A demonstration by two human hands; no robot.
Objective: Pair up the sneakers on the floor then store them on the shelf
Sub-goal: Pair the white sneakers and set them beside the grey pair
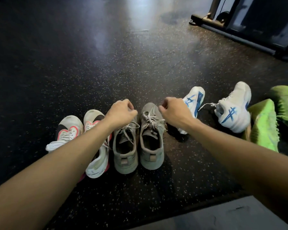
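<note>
Two grey sneakers stand side by side on the dark speckled floor, the left one [125, 151] and the right one [151, 143], heels toward me. My left hand [121, 112] hovers over the toe of the left grey sneaker with fingers curled shut. My right hand [173, 112] is curled over the laces of the right grey sneaker; whether it pinches a lace is unclear. A white, black and pink pair [68, 130] [96, 161] sits to the left, partly under my left forearm. Two white and blue sneakers [195, 100] [233, 112] lie apart on the right.
A bright green pair of shoes [269, 123] lies at the far right. The black base of a gym machine [239, 32] stands at the back right. A grey surface edge [223, 216] shows at the bottom right. No shelf is in view.
</note>
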